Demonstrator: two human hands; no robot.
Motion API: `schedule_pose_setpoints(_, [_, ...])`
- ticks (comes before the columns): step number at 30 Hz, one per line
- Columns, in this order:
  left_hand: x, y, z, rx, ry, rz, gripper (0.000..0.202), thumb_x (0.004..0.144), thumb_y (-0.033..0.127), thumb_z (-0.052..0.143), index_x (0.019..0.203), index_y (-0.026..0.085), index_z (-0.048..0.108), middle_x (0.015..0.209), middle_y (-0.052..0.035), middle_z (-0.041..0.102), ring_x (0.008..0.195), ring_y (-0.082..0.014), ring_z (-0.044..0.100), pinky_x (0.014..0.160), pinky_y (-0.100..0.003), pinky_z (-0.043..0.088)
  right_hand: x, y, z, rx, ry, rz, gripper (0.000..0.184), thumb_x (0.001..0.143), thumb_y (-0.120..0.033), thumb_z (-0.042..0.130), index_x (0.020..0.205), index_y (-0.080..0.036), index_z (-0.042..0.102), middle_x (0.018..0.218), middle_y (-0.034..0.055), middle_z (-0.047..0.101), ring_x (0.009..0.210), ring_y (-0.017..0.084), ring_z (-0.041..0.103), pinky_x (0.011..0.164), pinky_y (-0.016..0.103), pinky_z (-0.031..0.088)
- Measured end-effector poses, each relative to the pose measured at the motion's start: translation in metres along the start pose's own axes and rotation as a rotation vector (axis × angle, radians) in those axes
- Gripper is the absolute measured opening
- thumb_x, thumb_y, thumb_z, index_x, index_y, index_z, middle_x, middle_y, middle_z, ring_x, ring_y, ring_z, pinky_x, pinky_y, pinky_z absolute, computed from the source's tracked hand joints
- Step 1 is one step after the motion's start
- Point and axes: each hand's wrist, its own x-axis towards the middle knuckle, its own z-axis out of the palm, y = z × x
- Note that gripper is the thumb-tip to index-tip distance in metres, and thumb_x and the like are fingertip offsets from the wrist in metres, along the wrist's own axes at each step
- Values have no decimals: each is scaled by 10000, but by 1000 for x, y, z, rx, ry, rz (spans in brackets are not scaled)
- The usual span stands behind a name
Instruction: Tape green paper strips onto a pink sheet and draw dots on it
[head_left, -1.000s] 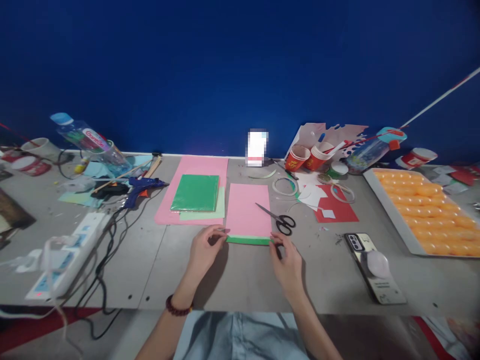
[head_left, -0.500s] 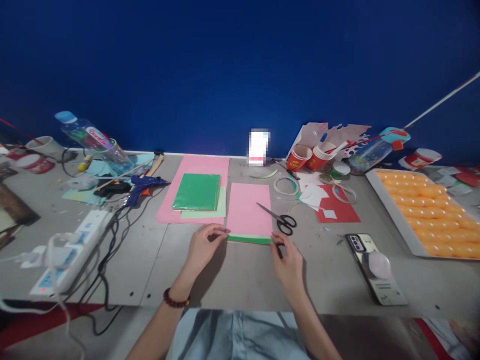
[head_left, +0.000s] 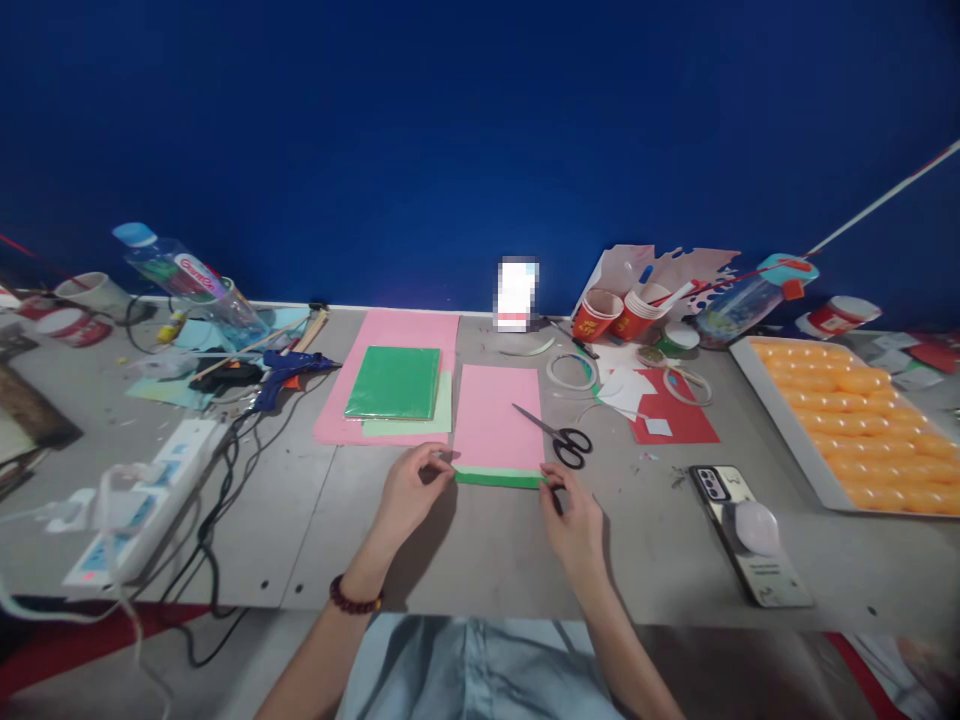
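Observation:
A narrow green paper strip point(head_left: 498, 480) with a paler green upper edge lies along the near edge of a pink paper sheet point(head_left: 495, 410). My left hand point(head_left: 412, 490) pinches the strip's left end between thumb and fingers. At the other end, my right hand point(head_left: 571, 510) pinches it the same way. Black-handled scissors point(head_left: 570, 441) rest just beyond my right hand, their blades lying over the pink sheet. Left of that sheet, a pack of green paper point(head_left: 394, 383) sits on a pale green sheet point(head_left: 443, 405) and a larger pink sheet point(head_left: 337, 420).
On the left are a blue glue gun point(head_left: 281, 375), a power strip point(head_left: 150, 500) with cables and a leaning plastic bottle point(head_left: 187, 275). To the right lie a phone point(head_left: 750, 560), red paper point(head_left: 694, 420), rings point(head_left: 571, 371), red paper cups point(head_left: 598, 315) and a tray point(head_left: 787, 430) of orange balls.
Both hands keep their pinch on the green strip, which is nearly where it was. The view has shifted only slightly.

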Motion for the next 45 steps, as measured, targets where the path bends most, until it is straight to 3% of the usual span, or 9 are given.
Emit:
schedule_pose_setpoints(20, [-4, 10, -1, 51, 48, -10, 205, 711, 183, 604, 910, 219, 634, 739, 6, 722, 797, -205, 670, 823, -351, 472, 2, -3, 1, -21, 0, -11, 217, 828, -258, 486, 970, -201, 640, 856, 64, 700, 796, 214, 641, 795, 366, 470])
schedule_pose_setpoints(30, [-6, 13, 0, 126, 81, 49, 173, 714, 159, 613, 863, 233, 658, 749, 10, 722, 839, -210, 657, 805, -340, 470, 2, -4, 0, -29, 12, -18, 219, 826, -251, 481, 963, -194, 642, 837, 59, 694, 773, 208, 637, 799, 362, 465])
schedule_pose_setpoints(45, [-8, 7, 3, 124, 79, 61, 206, 738, 147, 596, 916, 234, 654, 765, 1, 717, 844, -214, 643, 810, -352, 460, 1, -4, 1, -30, 11, -24, 214, 827, -242, 475, 955, -205, 644, 856, 66, 694, 792, 211, 631, 800, 362, 465])
